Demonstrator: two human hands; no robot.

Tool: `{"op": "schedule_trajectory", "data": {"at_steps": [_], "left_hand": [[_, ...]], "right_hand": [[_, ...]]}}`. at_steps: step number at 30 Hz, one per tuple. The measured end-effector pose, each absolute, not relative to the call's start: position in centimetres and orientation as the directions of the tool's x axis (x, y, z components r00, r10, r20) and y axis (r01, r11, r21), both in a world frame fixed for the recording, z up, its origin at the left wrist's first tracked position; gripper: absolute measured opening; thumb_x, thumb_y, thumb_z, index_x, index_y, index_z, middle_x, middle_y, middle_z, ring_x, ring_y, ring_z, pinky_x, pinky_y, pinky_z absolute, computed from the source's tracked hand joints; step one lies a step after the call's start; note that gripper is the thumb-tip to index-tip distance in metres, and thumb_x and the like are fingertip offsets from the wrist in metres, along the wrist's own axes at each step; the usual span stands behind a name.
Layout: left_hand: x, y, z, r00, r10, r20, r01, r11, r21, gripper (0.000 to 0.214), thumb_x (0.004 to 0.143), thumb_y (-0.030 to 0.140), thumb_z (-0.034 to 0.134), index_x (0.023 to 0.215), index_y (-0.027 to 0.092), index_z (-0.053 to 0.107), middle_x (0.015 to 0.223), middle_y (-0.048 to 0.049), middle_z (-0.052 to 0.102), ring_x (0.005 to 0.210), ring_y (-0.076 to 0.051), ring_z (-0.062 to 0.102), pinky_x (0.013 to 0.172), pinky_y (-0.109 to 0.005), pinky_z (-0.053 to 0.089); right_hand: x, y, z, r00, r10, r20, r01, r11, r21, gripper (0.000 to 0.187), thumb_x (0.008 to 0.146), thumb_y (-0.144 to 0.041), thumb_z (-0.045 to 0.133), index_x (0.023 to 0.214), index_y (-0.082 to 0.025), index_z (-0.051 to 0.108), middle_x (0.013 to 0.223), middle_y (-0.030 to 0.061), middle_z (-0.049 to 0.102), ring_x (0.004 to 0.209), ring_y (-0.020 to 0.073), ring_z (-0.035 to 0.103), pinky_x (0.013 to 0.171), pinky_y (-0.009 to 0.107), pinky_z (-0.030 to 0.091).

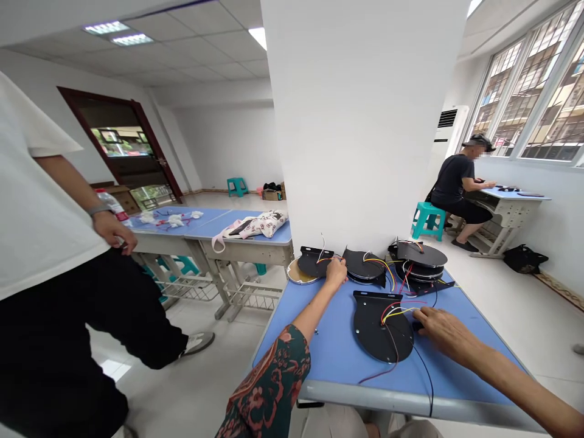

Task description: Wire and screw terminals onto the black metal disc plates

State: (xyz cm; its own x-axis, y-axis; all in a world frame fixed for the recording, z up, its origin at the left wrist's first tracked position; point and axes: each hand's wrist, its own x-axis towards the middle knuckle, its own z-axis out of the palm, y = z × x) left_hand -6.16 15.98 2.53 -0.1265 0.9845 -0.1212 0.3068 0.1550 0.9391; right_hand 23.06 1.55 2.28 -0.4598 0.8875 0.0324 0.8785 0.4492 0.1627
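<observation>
A round black fan-like unit [381,334] with a flat mounting edge lies in front of me on the blue table [328,365]. Red, yellow, white and black wires [396,313] come out of its face. To its right, my right hand [440,328] is curled over a small black object [417,326] by the wire ends; its kind is unclear. My left hand [336,272] reaches forward with fingers closed beside another black round unit [314,263]. What those fingers grip, if anything, is hidden. That unit overlaps a round tan-coloured disc [301,272].
More black units [365,266] sit along the table's back, with a stack [417,267] at right. A white pillar [360,121] stands behind. A person in white [45,182] stands at left; another [460,182] sits by the windows. A cloth bag [264,225] lies on a neighbouring table.
</observation>
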Motion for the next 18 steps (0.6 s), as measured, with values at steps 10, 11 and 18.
{"op": "schedule_trajectory", "data": {"at_steps": [10,11,18], "left_hand": [[-7.2,12.8,3.9,-0.059,0.994,-0.097,0.322,0.111,0.94,0.022,0.087,0.005,0.056,0.106,0.009,0.066,0.07,-0.0034,0.071,0.053,-0.012,0.066,0.053,-0.021,0.051],[-8.6,12.6,4.0,-0.061,0.994,-0.088,0.342,0.104,0.934,0.023,0.084,0.003,0.057,0.103,0.009,0.068,0.073,-0.0048,0.073,0.056,-0.014,0.068,0.054,-0.022,0.052],[-20.8,12.8,3.8,-0.293,0.944,0.154,0.587,0.051,0.808,0.04,0.086,0.004,0.048,0.122,0.011,0.065,0.122,-0.0192,0.073,0.116,-0.029,0.068,0.101,-0.04,0.052]], "right_hand": [[5.8,9.9,12.6,-0.595,0.788,0.159,0.803,0.587,0.099,0.03,0.101,-0.02,0.046,0.123,-0.016,0.065,0.119,0.0142,0.072,0.111,0.0231,0.068,0.084,0.027,0.046],[3.7,10.9,12.7,-0.621,0.768,0.154,0.784,0.612,0.107,0.029,0.1,-0.02,0.047,0.122,-0.015,0.066,0.12,0.0142,0.072,0.113,0.0235,0.068,0.087,0.027,0.046],[-6.5,14.6,8.4,-0.652,0.752,0.097,0.755,0.63,0.183,0.039,0.099,-0.04,0.055,0.119,-0.008,0.065,0.107,0.0225,0.075,0.101,0.0326,0.074,0.08,0.036,0.053]]}}
